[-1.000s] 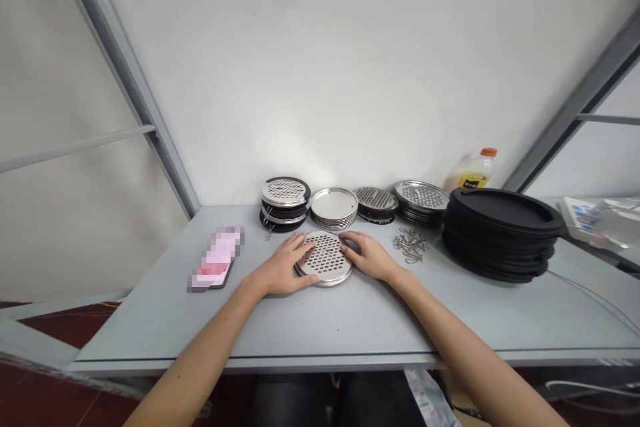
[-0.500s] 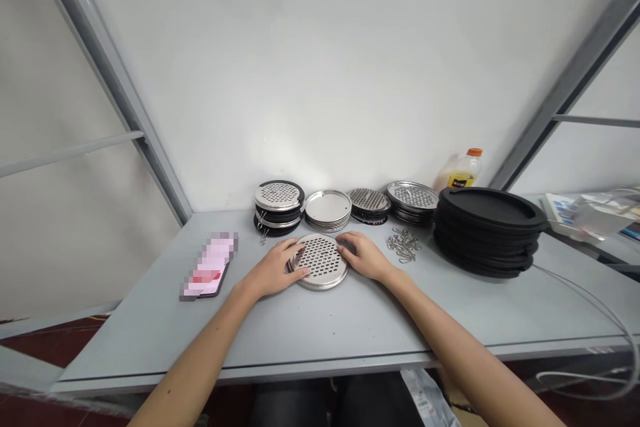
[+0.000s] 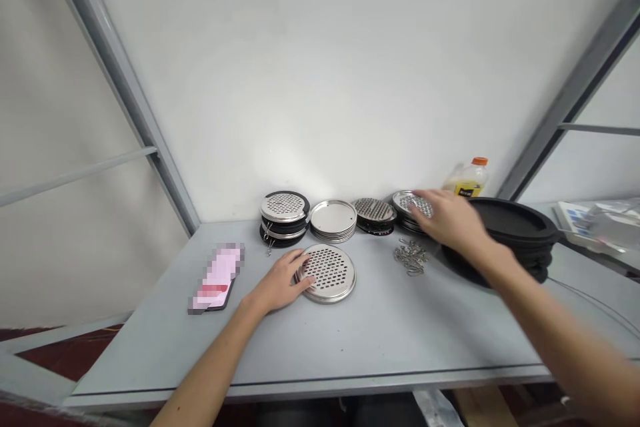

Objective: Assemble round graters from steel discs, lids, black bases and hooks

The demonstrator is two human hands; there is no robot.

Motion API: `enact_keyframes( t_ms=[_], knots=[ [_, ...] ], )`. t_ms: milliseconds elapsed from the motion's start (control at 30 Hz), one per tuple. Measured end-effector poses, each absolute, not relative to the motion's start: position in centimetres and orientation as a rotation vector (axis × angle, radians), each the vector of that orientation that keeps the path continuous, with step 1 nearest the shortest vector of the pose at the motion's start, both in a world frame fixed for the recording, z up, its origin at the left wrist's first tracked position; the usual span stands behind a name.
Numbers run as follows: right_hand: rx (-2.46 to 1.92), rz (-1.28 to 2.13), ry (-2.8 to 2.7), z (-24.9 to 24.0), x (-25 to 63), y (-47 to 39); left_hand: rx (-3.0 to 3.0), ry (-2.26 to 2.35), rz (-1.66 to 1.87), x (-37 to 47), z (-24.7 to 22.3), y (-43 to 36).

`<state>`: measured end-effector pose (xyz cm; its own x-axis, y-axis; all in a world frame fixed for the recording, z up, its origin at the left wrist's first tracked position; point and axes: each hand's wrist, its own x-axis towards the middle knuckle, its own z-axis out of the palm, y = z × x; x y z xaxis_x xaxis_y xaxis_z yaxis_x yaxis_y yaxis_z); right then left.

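My left hand point(image 3: 277, 283) rests at the left rim of a round perforated metal plate point(image 3: 331, 273) on the desk, its thumb and fingers curved over the edge. Slots cover most of the plate's shiny top. Over at the right, my right hand point(image 3: 453, 219), somewhat blurred, reaches above a stack of round grater-like plates point(image 3: 406, 203). Its thumb and fingers are apart, and I see nothing held in them; it hides part of that stack. Below it lies a pile of small metal clips point(image 3: 411, 257).
Along the wall stand a stack of black-rimmed perforated plates point(image 3: 284, 207), plain metal lids point(image 3: 333, 217) and dark-based grater plates point(image 3: 374, 209). Large black rings point(image 3: 515, 220) are piled at the right before an orange-capped bottle point(image 3: 473, 177). A phone point(image 3: 220, 280) lies at left.
My right hand has left the perforated plate and moved right and away from me to the far stack. My left hand stays at the plate. The view has shifted slightly.
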<state>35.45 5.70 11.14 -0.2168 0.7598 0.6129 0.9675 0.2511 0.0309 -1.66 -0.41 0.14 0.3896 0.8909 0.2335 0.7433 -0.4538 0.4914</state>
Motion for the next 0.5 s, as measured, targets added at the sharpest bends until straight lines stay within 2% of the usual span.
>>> enact_keyframes(
  t_ms=[133,300,500],
  knots=[
    [-1.952,-0.586,-2.017,12.8,42.0,3.7,2.357,1.419,0.658,-1.7,0.3,-0.6],
    [-2.208,-0.427,-1.99,10.5,45.8,1.9,2.349,1.416,0.592,-1.8,0.4,-0.8],
    [-2.09,-0.481,-1.991,10.2,45.0,1.6,2.367,1.369,0.621,-1.8,0.4,-0.8]
  ],
)
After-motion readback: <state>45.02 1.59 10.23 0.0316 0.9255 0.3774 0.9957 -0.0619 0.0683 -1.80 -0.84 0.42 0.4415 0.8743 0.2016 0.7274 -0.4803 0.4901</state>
